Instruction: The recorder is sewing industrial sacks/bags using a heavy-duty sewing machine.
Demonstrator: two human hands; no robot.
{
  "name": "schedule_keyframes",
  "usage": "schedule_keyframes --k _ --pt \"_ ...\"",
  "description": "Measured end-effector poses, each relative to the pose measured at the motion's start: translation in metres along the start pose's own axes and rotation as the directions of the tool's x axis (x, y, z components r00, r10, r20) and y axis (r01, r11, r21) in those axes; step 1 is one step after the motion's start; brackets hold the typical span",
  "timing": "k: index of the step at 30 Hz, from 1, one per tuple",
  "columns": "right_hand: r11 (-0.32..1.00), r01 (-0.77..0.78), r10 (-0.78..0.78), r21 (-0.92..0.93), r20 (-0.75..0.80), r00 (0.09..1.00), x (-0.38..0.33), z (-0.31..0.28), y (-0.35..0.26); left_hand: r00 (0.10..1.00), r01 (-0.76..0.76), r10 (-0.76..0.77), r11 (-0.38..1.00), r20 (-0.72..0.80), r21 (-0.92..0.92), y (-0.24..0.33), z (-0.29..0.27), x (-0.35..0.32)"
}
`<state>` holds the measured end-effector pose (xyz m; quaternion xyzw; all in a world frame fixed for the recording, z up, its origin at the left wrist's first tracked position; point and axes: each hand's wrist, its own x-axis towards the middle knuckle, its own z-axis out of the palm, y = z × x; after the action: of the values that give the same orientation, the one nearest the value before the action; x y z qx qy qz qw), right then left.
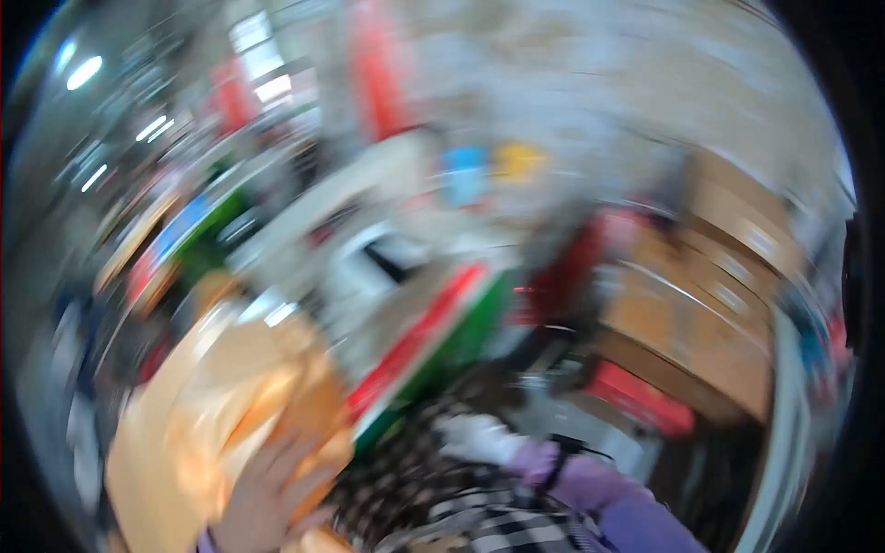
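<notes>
Motion smears the whole head view. At the lower left is a large, pale orange bundle (221, 415), smooth and creased like a plastic bag or thin cloth. My left hand (272, 493) lies against its near side with the fingers curved over a fold, gripping it. What is inside the bundle is hidden. Right of it, my right hand (475, 438) looks whitish, below a purple sleeve with a dark band at the wrist. It is over dark patterned cloth (396, 488), and its fingers are too blurred to make out.
Stacked brown cardboard boxes (691, 313) stand at the right, with a red box (641, 398) by a grey bin-like container (599, 433) below. A pale table (286, 240) with red and green edging (429, 350) stretches ahead. A pale wall (627, 101) rises behind.
</notes>
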<state>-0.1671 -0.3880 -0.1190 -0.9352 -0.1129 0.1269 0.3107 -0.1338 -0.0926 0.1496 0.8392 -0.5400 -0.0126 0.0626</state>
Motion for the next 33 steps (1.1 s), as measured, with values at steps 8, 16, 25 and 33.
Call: schedule_keyframes --k 8,16,25,33 --pt "0.846 0.482 -0.409 0.227 -0.301 0.861 0.071 0.02 -0.093 0.858 0.451 -0.511 0.801 0.058 0.393 -0.091 -0.03 0.037" --pt "0.764 0.561 -0.433 0.318 -0.391 0.812 0.075 0.012 -0.113 0.773 0.426 -0.588 0.76 0.24 0.491 -0.166 0.054 0.059" --pt "0.784 0.548 -0.457 0.293 -0.325 0.828 0.161 0.046 -0.229 0.016 0.798 -0.345 0.57 -0.939 -0.196 -0.224 -0.188 -0.201" --pt "0.662 0.489 -0.425 0.567 -0.253 0.869 0.203 -0.04 -0.275 -0.525 0.571 -0.035 0.727 -0.85 -0.382 0.009 -0.007 -0.36"
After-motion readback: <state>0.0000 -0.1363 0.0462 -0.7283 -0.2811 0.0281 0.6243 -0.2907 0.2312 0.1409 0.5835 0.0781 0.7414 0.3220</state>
